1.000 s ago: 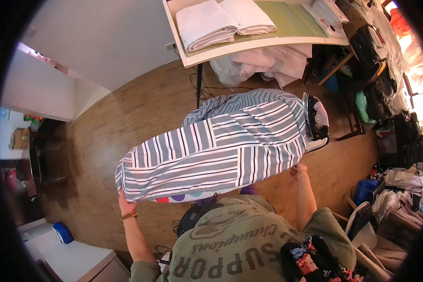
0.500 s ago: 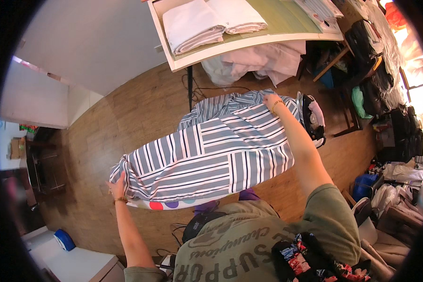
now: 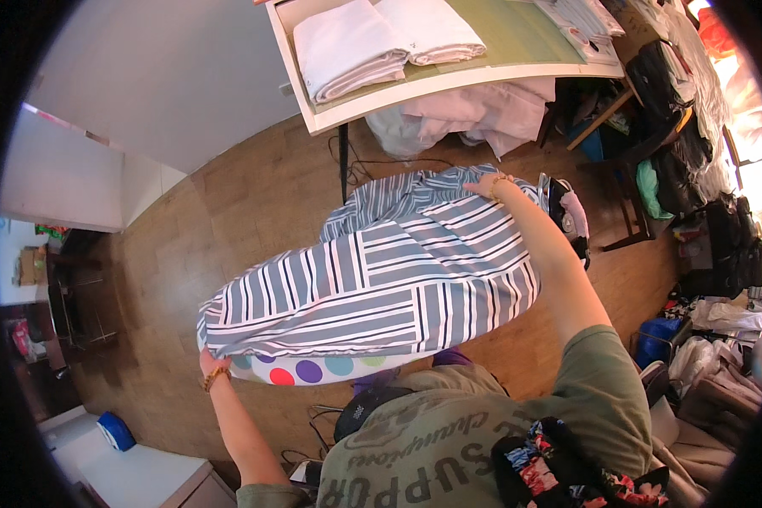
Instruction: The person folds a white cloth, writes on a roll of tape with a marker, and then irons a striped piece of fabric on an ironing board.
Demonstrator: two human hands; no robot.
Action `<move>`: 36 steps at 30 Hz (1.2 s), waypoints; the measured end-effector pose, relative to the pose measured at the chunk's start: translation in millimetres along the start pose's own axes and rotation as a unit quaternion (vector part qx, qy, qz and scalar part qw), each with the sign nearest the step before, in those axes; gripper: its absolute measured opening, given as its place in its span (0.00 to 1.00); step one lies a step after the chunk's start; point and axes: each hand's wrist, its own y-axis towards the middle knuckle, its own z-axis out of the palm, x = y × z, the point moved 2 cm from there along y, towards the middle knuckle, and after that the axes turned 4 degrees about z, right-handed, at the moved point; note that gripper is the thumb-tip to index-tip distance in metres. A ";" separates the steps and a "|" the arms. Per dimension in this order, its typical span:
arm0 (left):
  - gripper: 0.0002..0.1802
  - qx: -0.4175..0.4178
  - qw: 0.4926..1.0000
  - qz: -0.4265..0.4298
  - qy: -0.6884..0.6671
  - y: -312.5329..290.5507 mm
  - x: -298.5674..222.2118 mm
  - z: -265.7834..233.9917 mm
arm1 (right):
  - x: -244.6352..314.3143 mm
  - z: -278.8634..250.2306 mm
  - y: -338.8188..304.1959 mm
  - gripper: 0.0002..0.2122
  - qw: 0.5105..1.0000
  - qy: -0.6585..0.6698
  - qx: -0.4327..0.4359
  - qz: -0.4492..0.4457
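A large grey cloth with white and black stripes (image 3: 356,284) is spread over an ironing board with a colourful dotted cover (image 3: 330,367), whose near edge shows. At the board's left end my left hand (image 3: 212,366) grips the cloth's near corner; its fingertips are partly hidden. Across the board, my right hand (image 3: 489,183) pinches the cloth along its far right edge. Beyond that hand the fabric falls in bunched folds over the far side. An iron (image 3: 565,212) stands at the right end of the board, partly covered by my right forearm and the cloth.
Ahead stands a table (image 3: 457,82) bearing folded white cloths (image 3: 351,51). Beneath it hang pale fabrics (image 3: 487,118), with cables on the floor. Bags and clothes (image 3: 711,339) crowd the right side. A white cabinet (image 3: 144,466) stands at the lower left.
My left hand has moved down toward me with the cloth's corner. The cloth's near edge has shifted, baring more of the dotted cover. My right hand has dropped slightly.
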 end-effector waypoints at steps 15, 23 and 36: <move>0.30 0.138 0.834 -0.077 -0.528 -109.5 -10.8 20.8 | -60.5 -17.0 22.8 0.12 0.957 -0.073 -0.247 0.130; 0.29 0.060 0.821 -0.069 -0.563 -82.5 25.5 19.7 | -129.3 -38.7 -94.9 0.28 0.897 0.084 -0.379 0.212; 0.31 0.201 0.846 -0.104 -0.482 -55.3 -81.9 33.8 | -202.8 39.5 -122.9 0.21 0.803 0.587 -0.094 -0.034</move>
